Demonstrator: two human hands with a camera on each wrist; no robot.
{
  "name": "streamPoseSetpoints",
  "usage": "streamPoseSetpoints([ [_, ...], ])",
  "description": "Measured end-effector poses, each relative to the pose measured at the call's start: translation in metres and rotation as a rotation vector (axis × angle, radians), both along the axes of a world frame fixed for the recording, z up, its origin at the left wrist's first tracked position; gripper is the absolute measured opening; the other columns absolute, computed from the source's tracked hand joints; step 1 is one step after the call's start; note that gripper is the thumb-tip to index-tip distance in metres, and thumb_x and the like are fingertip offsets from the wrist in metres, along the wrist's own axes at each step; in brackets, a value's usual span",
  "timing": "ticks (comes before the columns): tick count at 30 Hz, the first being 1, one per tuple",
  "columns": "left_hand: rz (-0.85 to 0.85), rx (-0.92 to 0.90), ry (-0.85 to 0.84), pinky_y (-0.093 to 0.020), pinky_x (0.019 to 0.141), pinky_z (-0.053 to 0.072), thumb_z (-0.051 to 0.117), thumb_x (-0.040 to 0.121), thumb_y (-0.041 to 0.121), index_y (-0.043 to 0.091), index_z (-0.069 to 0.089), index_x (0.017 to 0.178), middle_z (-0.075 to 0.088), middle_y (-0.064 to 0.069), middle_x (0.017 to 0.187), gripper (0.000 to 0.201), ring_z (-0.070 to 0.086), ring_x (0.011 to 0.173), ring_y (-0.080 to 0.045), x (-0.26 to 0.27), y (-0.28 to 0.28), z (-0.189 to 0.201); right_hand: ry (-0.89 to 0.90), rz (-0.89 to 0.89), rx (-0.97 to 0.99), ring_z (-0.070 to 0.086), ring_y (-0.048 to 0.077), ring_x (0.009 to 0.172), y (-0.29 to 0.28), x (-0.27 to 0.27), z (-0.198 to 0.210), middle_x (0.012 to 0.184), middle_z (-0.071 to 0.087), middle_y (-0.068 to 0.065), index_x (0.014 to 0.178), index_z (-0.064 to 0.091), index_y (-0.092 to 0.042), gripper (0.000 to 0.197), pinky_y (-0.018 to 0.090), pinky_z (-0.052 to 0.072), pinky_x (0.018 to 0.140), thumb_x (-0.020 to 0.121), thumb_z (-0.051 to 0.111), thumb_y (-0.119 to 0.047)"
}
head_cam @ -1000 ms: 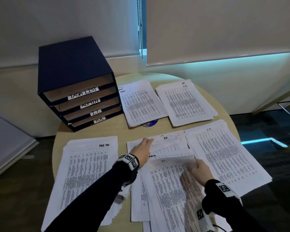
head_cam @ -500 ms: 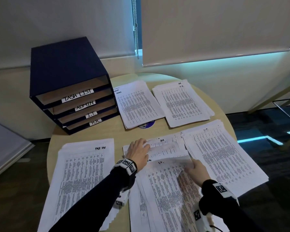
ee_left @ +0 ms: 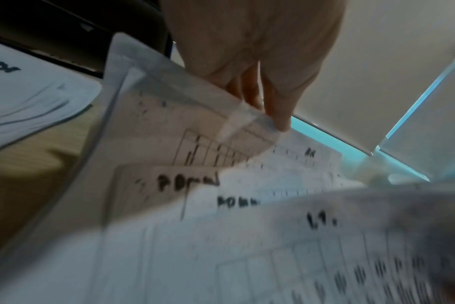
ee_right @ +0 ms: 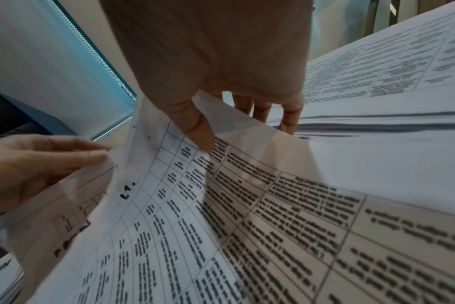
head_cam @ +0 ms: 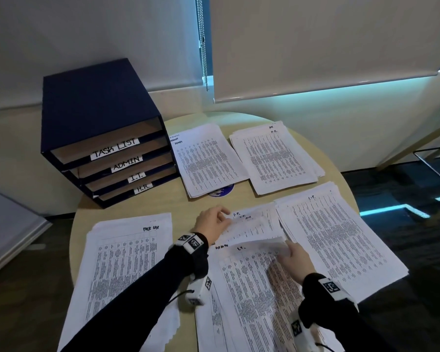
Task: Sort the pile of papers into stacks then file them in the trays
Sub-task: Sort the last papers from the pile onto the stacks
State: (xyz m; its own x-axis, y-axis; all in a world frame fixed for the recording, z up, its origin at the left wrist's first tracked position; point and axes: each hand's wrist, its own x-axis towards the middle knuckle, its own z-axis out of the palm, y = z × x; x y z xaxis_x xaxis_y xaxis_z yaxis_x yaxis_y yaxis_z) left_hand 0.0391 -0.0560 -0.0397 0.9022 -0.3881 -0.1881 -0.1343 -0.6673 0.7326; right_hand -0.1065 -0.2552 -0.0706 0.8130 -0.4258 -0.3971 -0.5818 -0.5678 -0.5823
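White sheet [ee_right: 221, 164] pinched in right hand [ee_right: 216, 61] grip; left hand [head_cam: 211, 222] grip pinches pile corner, head view only hints.

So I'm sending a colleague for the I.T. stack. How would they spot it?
Start from the blue tray unit at the round table's back left. The I.T. stack is the large pile at the front right edge, beside the right hand, with "I.T." handwritten on top.
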Motion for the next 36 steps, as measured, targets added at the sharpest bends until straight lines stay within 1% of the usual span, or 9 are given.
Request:
streamPoseSetpoints([
  [3,0.097,-0.06,0.151,-0.021,0.064,0.048,0.074,0.082,0.032,0.02,0.071,0.088,0.062,0.006,0.081,0.013,0.058,0.074,-0.012,0.012,-0.004,-0.003,0.006,-0.002,-0.006,0.056,0.028,0.091,0.0,0.0,0.0,0.097,0.058,0.01,0.098,0.059,-0.007,0.015,0.039,0.048,0.082,0.089,0.049,-0.014],
  [8,0.011,0.04,0.223,-0.021,0.069,0.043,0.066,0.089,0.028,0.014,0.071,0.097,0.066,-0.002,0.101,0.017,0.059,0.091,-0.016,0.03,-0.005,-0.009,0.0,-0.005,0.004,0.057,0.028,0.088,0.001,0.001,0.002,0.094,0.059,0.011,0.095,0.06,-0.006,0.014,0.04,0.049,0.081,0.089,0.049,-0.012],
  [11,-0.044,0.16,0.135,-0.027,0.086,0.048,0.061,0.091,0.017,0.016,0.065,0.11,0.061,-0.006,0.112,0.02,0.06,0.102,-0.019,0.035,-0.006,-0.014,0.012,0.0,0.015,0.057,0.027,0.088,0.003,0.002,0.005,0.095,0.058,0.01,0.097,0.06,-0.005,0.015,0.04,0.049,0.081,0.089,0.049,-0.012],
  [15,-0.189,0.311,0.105,-0.037,0.108,0.039,0.068,0.086,0.019,0.014,0.05,0.135,0.044,-0.007,0.138,0.053,0.05,0.125,-0.022,0.032,-0.009,-0.015,0.036,0.004,0.013,0.057,0.027,0.087,0.005,0.003,0.01,0.095,0.056,0.008,0.095,0.059,-0.008,0.013,0.041,0.05,0.082,0.087,0.05,-0.011],
  [19,-0.251,0.283,-0.113,-0.029,0.102,0.043,0.06,0.092,0.017,0.021,0.064,0.124,0.06,0.001,0.126,0.033,0.057,0.114,-0.016,0.017,-0.01,-0.009,0.049,-0.008,0.016,0.058,0.027,0.089,0.007,0.002,0.012,0.099,0.058,0.009,0.096,0.059,-0.008,0.013,0.042,0.05,0.084,0.087,0.051,-0.011],
  [23,-0.426,0.292,-0.283,-0.027,0.097,0.045,0.056,0.096,0.021,0.028,0.066,0.121,0.056,0.007,0.13,0.029,0.059,0.108,-0.014,0.002,0.0,-0.007,0.058,0.007,0.006,0.057,0.031,0.1,0.008,0.001,0.014,0.105,0.059,0.011,0.102,0.06,-0.011,0.017,0.044,0.048,0.09,0.086,0.054,-0.014],
  [27,-0.471,0.32,-0.306,-0.026,0.099,0.042,0.053,0.097,0.018,0.028,0.064,0.125,0.05,0.007,0.137,0.032,0.057,0.112,-0.014,0.001,0.007,-0.01,0.044,0.011,0.008,0.059,0.028,0.09,0.007,0.002,0.015,0.096,0.062,0.008,0.089,0.059,-0.018,0.008,0.045,0.05,0.083,0.084,0.054,-0.014],
  [31,-0.495,0.336,-0.31,-0.029,0.103,0.041,0.052,0.097,0.016,0.029,0.063,0.127,0.048,0.006,0.141,0.034,0.053,0.12,-0.014,-0.001,0.01,-0.014,0.05,0.015,0.0,0.059,0.027,0.093,0.009,0.001,0.016,0.098,0.062,0.006,0.094,0.06,-0.015,0.011,0.044,0.05,0.086,0.085,0.055,-0.014],
  [36,-0.53,0.367,-0.305,-0.03,0.101,0.039,0.051,0.096,0.017,0.027,0.064,0.125,0.057,0.002,0.131,0.033,0.05,0.119,-0.016,0.0,0.009,-0.015,0.046,0.022,-0.001,0.059,0.028,0.087,0.009,0.001,0.017,0.094,0.062,0.009,0.082,0.054,-0.019,0.006,0.045,0.051,0.081,0.084,0.054,-0.014],
])
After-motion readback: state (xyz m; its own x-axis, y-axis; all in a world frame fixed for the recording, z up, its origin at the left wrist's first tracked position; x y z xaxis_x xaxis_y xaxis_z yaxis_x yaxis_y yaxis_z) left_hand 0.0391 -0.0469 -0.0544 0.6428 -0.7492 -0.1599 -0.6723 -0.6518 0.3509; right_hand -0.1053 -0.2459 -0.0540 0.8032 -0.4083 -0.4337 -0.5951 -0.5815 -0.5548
